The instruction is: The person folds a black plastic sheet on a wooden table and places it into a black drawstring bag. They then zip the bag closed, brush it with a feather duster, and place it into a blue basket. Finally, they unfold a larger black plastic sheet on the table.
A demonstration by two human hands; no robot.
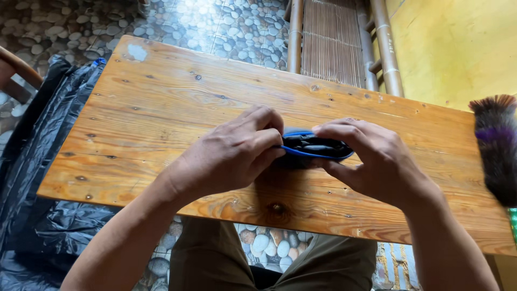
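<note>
Left hand: pinching the left end of the small black pouch with a blue edge
Right hand: pinching its right end
Desk: bare brown wood
Duster: dark feathers, right edge

Knotty pine tabletop over pebble-patterned floor, sunlit at top. Yellow wall right, bamboo frame against it. Black plastic sheet left.

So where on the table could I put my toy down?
The wooden table shows bare board left of the left hand, out to the black plastic sheet, and along the far edge. It is crowded in the middle, where both hands hold the black and blue pouch, and near the feather duster beyond the right hand.
</note>
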